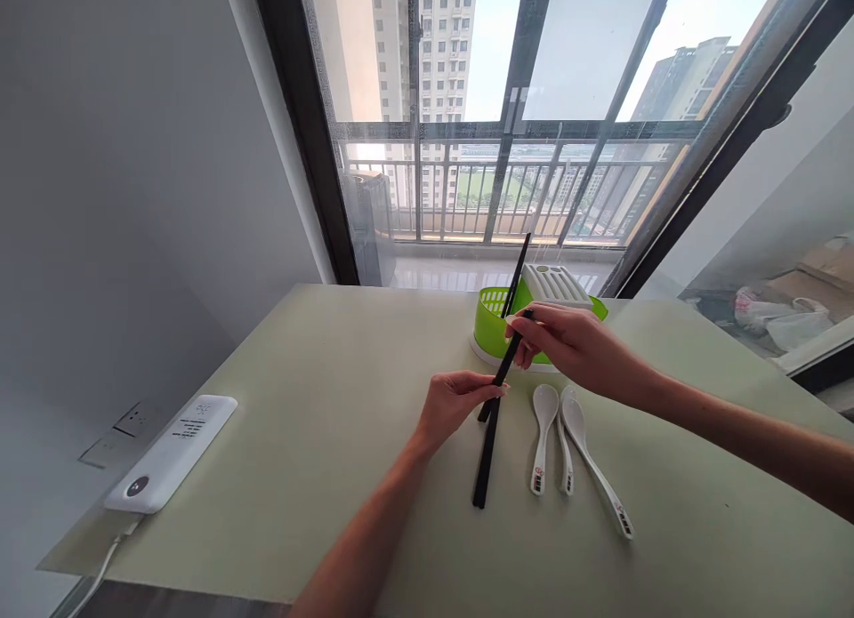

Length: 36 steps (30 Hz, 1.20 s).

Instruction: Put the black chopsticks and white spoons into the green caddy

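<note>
Black chopsticks (510, 356) slant between my hands in front of the green utensil holder (490, 333). My right hand (564, 338) pinches their upper end. Lower down, the thumb and fingers of my left hand (450, 405) close round them. More black chopsticks (487, 462) lie on the table just below, partly covered by the held ones. Another dark chopstick pair (519, 267) stands tilted in the holder's left basket. To the right of the lying chopsticks are a white spoon (545, 413), a second, partly covered spoon (566, 453) and a longer-handled spoon (591, 453).
The pale green table (320, 440) reaches to the window (494, 182). A white power strip (173, 453) with a cable (103, 569) lies along the left edge by the wall. The holder has a slotted white top (557, 284).
</note>
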Tool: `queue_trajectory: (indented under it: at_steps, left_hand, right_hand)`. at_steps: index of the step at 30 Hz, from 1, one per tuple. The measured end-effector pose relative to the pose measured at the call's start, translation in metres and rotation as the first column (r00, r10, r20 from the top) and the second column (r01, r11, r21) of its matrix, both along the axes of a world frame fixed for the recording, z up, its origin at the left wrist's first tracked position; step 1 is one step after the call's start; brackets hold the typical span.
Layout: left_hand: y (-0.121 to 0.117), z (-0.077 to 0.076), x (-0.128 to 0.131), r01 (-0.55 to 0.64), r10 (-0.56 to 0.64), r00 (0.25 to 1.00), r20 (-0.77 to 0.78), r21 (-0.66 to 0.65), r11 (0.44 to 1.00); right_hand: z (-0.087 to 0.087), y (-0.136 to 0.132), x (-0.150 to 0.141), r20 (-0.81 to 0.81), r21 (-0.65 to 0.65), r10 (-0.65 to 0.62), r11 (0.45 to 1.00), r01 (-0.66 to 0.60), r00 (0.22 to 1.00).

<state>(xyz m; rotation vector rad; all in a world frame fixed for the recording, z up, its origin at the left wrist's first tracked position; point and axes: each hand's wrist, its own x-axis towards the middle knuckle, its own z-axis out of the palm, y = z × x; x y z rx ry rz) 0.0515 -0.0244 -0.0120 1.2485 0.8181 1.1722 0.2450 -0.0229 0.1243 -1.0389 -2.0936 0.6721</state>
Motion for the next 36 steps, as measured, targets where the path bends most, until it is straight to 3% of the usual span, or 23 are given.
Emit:
queue_trajectory:
  at_steps: [17,26,36]
  left_hand:
    - [0.007,-0.001,-0.012,0.123,-0.122,0.967,-0.224,-0.01,0.992]
    - [0.014,-0.009,-0.019,0.156,-0.161,0.963,-0.218,-0.036,0.987]
    - [0.016,-0.013,-0.022,0.153,-0.163,0.932,-0.324,-0.058,0.987]
  right_hand:
    - [0.003,-0.004,0.0,0.03,-0.029,-0.05,0.998,0.051,0.998]
    - [0.014,-0.011,-0.005,0.107,0.053,-0.149,0.988,0.144,0.983]
    - [0.015,-0.013,-0.003,0.141,0.169,-0.132,0.98,0.108,0.981]
